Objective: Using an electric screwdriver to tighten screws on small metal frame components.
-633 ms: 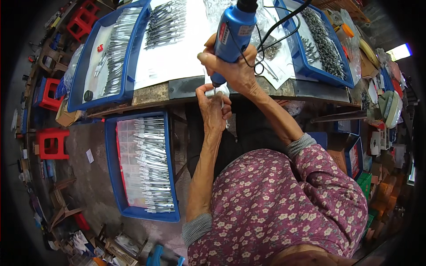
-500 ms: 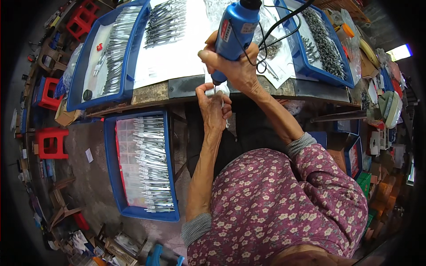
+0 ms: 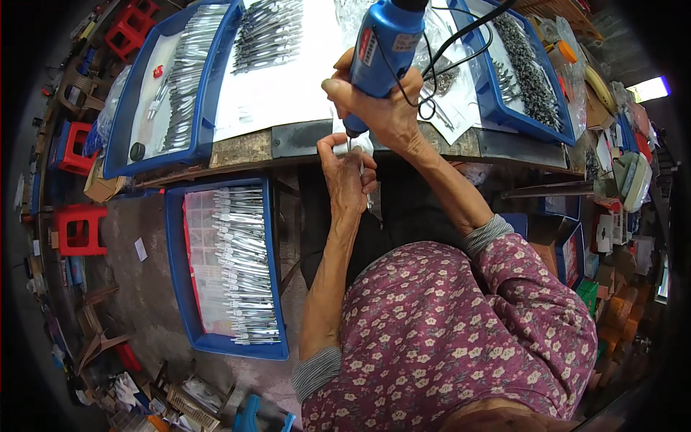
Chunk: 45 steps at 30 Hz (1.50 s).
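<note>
My right hand is wrapped round a blue corded electric screwdriver, its tip pointing down at the table's front edge. Under that tip my left hand is closed on a thin silvery metal piece, whose lower end sticks out below the fingers. The screwdriver's bit meets the piece at the left fingertips; the exact contact is too small to make out. Something white lies just behind those fingertips. On the white sheet beyond, a row of slim metal pieces is laid out.
Blue trays of slim metal pieces stand at the table's left and below it. Another blue tray at the right holds small dark parts. A black cable loops beside the screwdriver. Red stools stand at the left.
Both hands keep nearly the same pose, with the screwdriver tip still at the left fingertips. The surroundings shift slightly left in the picture.
</note>
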### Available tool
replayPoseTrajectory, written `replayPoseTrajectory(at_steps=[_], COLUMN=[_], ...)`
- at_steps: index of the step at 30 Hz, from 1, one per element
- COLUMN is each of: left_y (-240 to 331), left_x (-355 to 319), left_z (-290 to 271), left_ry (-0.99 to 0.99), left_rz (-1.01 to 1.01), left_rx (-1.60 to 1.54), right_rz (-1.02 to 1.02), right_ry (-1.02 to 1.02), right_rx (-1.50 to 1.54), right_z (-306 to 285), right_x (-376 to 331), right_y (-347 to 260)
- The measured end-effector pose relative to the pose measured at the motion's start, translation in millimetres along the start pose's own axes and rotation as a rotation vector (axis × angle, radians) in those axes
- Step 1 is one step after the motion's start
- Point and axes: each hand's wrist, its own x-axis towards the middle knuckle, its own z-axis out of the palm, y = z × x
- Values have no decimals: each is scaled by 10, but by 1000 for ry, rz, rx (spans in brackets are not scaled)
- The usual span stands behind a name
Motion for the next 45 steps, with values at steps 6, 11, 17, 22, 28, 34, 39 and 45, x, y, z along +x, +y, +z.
replayPoseTrajectory(at_steps=[6,11,17,22,28,34,39,45], left_y=[49,-10,9,9,-32,36,106,257], left_x=[-55,-15,-31,-46,19,-11,-42,-272], left_z=[51,23,26,38,23,10,-38,-92], left_ry=[25,2,22,5,-25,0,28,-101], left_rz=[9,47,15,51,47,-2,-102,-5], left_rx=[29,-6,3,13,-37,-6,-19,-22], right_rz=[-363,-153,35,-234,-8,40,125,55], right_ry=[-22,-15,-41,8,-86,-13,0,36], right_rx=[-379,-206,1,-186,-28,67,70,97], right_z=[20,97,32,40,-60,-137,-109,-110], right_x=[-20,-39,5,-22,12,-37,-65,-84], right_y=[62,102,-20,61,-91,-10,-37,50])
